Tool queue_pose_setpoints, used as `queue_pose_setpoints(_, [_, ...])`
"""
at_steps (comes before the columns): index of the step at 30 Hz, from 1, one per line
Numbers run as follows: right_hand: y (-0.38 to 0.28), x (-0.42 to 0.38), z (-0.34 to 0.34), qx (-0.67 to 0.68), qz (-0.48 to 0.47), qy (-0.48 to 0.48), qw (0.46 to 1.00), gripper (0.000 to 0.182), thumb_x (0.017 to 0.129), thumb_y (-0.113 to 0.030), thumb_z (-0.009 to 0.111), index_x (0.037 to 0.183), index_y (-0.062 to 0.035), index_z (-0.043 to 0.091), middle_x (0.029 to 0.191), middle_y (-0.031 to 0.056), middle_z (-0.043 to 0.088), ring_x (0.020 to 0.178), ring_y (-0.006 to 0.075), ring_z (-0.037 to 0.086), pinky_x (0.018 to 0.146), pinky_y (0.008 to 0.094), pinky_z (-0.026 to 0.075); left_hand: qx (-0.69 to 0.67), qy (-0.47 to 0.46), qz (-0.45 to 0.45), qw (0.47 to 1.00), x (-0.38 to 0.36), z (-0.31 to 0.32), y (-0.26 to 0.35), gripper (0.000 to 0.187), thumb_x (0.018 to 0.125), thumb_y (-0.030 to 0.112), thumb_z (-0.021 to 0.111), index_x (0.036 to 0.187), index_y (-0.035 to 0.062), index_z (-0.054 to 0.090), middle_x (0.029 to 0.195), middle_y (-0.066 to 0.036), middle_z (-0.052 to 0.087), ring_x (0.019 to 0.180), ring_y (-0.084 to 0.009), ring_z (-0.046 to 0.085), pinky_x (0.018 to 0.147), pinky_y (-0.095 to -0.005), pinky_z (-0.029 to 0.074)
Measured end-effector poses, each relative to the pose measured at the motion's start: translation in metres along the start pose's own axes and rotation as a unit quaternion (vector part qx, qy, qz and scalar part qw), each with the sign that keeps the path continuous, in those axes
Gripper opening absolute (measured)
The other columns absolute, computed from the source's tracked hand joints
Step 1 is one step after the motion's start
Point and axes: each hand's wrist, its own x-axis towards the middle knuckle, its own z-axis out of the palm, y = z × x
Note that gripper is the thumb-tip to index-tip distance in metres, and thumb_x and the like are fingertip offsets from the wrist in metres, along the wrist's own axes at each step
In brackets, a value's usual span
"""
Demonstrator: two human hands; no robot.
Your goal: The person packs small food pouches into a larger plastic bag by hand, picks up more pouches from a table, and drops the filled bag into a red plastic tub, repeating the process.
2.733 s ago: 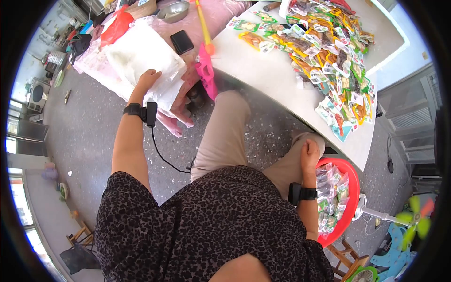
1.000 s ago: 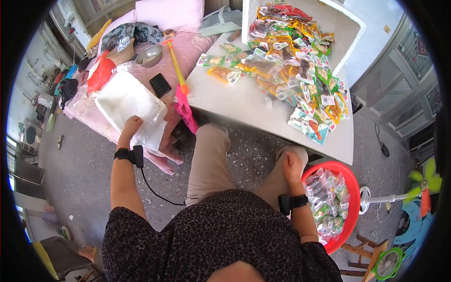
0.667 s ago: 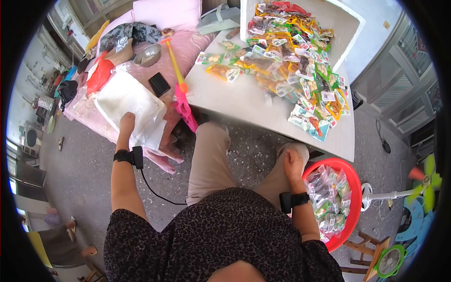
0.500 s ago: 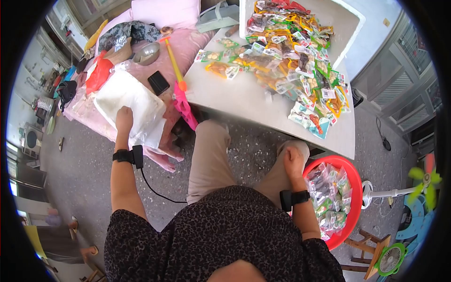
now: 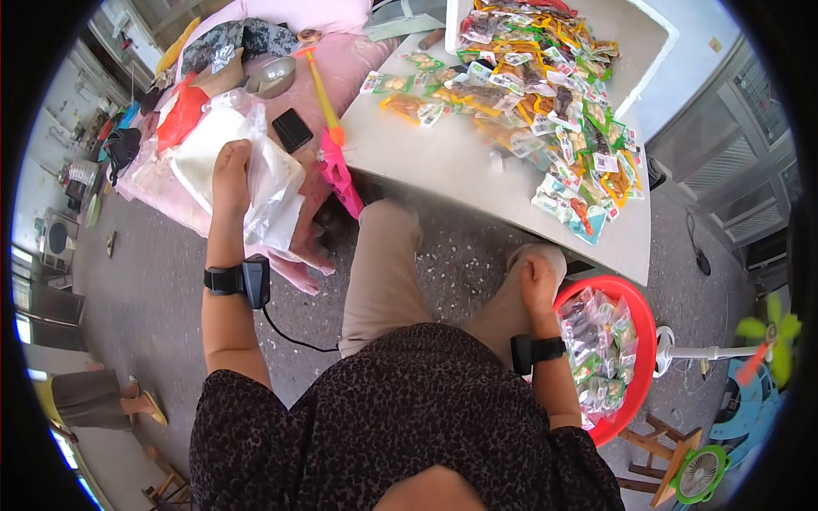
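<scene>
My left hand [image 5: 232,175] is closed, its fingers pinching a clear plastic bag [image 5: 271,183] that hangs to the right over a white stack of bags [image 5: 198,162] on the pink-covered bed. My right hand [image 5: 538,283] is curled in a loose fist on my right knee, with no object showing in it. Just beside it is a red basin [image 5: 646,341] holding several packets of packed food [image 5: 601,341]. Ahead on the table [image 5: 400,153] lies a large heap of small food packets [image 5: 545,102], spilling out of a white foam box [image 5: 660,72].
On the bed are a black phone [image 5: 292,129], a metal bowl [image 5: 271,75], a red bag [image 5: 181,115] and a yellow-handled stick [image 5: 322,94]. A green fan [image 5: 700,473] stands on a wooden stool at right. Another person's legs [image 5: 128,402] show at far left.
My left hand has moved up and the clear bag now stands raised off the white stack. My right hand stays on the knee. The view has shifted slightly.
</scene>
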Motion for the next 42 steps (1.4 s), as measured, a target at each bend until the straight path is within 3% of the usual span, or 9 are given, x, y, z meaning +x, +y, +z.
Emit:
queue_pose_setpoints(4, [0.003, -0.003, 0.005, 0.095, 0.081, -0.03, 0.992, 0.007, 0.07, -0.003, 0.051, 0.077, -0.0022, 0.052, 0.071, 0.0109, 0.054, 0.063, 0.0226, 0.052, 0.059, 0.0306, 0.041, -0.218, -0.141, -0.11, 0.96, -0.031, 0.039, 0.02, 0.016, 0.082, 0.02, 0.045, 0.079, 0.0039, 0.047, 0.068, -0.005, 0.053, 0.059, -0.0114, 0.051, 0.057, -0.0229, 0.043])
queue_pose_setpoints(6, [-0.002, 0.0, 0.005, 0.166, 0.139, -0.05, 0.975, 0.008, 0.074, -0.006, 0.051, 0.081, -0.0016, 0.053, 0.073, 0.0079, 0.054, 0.065, 0.017, 0.052, 0.059, 0.0264, 0.041, -0.326, -0.252, -0.134, 0.901, -0.042, 0.058, 0.019, 0.017, 0.08, 0.02, 0.048, 0.078, 0.0037, 0.047, 0.072, -0.009, 0.055, 0.064, -0.0184, 0.055, 0.061, -0.028, 0.046])
queue_pose_setpoints(11, [-0.039, 0.024, 0.011, 0.389, 0.223, -0.101, 0.888, 0.016, 0.079, -0.01, 0.051, 0.091, -0.0002, 0.05, 0.081, 0.0024, 0.054, 0.074, 0.0094, 0.051, 0.063, 0.0205, 0.04, -0.388, -0.279, -0.258, 0.84, -0.081, 0.112, 0.007, 0.015, 0.081, 0.019, 0.047, 0.079, 0.0041, 0.047, 0.08, -0.013, 0.056, 0.073, -0.0196, 0.055, 0.065, -0.0297, 0.046])
queue_pose_setpoints(14, [-0.079, 0.038, 0.003, 0.484, 0.235, -0.109, 0.836, 0.024, 0.08, -0.018, 0.049, 0.098, -0.0031, 0.047, 0.085, 0.0034, 0.054, 0.079, 0.0117, 0.05, 0.068, 0.0227, 0.039, -0.334, -0.403, -0.275, 0.806, -0.091, 0.127, -0.014, 0.016, 0.081, 0.02, 0.047, 0.081, 0.0044, 0.047, 0.08, -0.011, 0.056, 0.073, -0.016, 0.055, 0.065, -0.0269, 0.045])
queue_pose_setpoints(21, [-0.16, 0.091, -0.102, 0.511, -0.064, 0.004, 0.857, 0.038, 0.077, -0.02, 0.049, 0.108, 0.0016, 0.04, 0.093, 0.0149, 0.052, 0.082, 0.0214, 0.052, 0.067, 0.0279, 0.04, -0.172, -0.377, -0.267, 0.87, -0.111, 0.143, -0.039, 0.015, 0.083, 0.019, 0.044, 0.08, 0.0042, 0.045, 0.08, -0.009, 0.055, 0.074, -0.0145, 0.053, 0.066, -0.0253, 0.043])
queue_pose_setpoints(22, [-0.167, 0.098, -0.12, 0.552, -0.119, -0.01, 0.825, 0.051, 0.07, -0.018, 0.059, 0.111, 0.0032, 0.037, 0.101, 0.0113, 0.051, 0.087, 0.0203, 0.052, 0.07, 0.0281, 0.039, -0.16, -0.366, -0.271, 0.876, -0.113, 0.144, -0.039, 0.014, 0.082, 0.018, 0.045, 0.08, 0.0043, 0.046, 0.079, -0.008, 0.055, 0.07, -0.0126, 0.052, 0.063, -0.0236, 0.042])
queue_pose_setpoints(24, [-0.176, 0.112, -0.147, 0.538, -0.26, -0.032, 0.801, 0.075, 0.068, -0.045, 0.055, 0.118, 0.0043, 0.028, 0.112, 0.0217, 0.041, 0.095, 0.0301, 0.046, 0.073, 0.0335, 0.037, -0.141, -0.345, -0.275, 0.886, -0.118, 0.146, -0.04, 0.012, 0.081, 0.016, 0.046, 0.078, 0.0045, 0.048, 0.075, -0.006, 0.055, 0.064, -0.0089, 0.05, 0.057, -0.0202, 0.04])
queue_pose_setpoints(26, [-0.184, 0.124, -0.165, 0.498, -0.353, -0.037, 0.791, 0.074, 0.069, -0.044, 0.055, 0.118, 0.0042, 0.028, 0.111, 0.0216, 0.041, 0.094, 0.0299, 0.046, 0.073, 0.0334, 0.037, -0.112, -0.355, -0.257, 0.892, -0.12, 0.144, -0.046, 0.015, 0.082, 0.019, 0.045, 0.079, 0.0047, 0.046, 0.077, -0.007, 0.055, 0.067, -0.0113, 0.052, 0.06, -0.0221, 0.042])
queue_pose_setpoints(42, [-0.207, 0.137, -0.194, 0.383, -0.454, 0.019, 0.805, 0.062, 0.072, -0.037, 0.052, 0.115, 0.0034, 0.032, 0.107, 0.0204, 0.044, 0.093, 0.0284, 0.048, 0.073, 0.0325, 0.039, -0.121, -0.338, -0.313, 0.879, -0.134, 0.14, -0.054, 0.019, 0.084, 0.022, 0.043, 0.076, 0.0059, 0.046, 0.072, -0.006, 0.055, 0.062, -0.0093, 0.051, 0.053, -0.0198, 0.04])
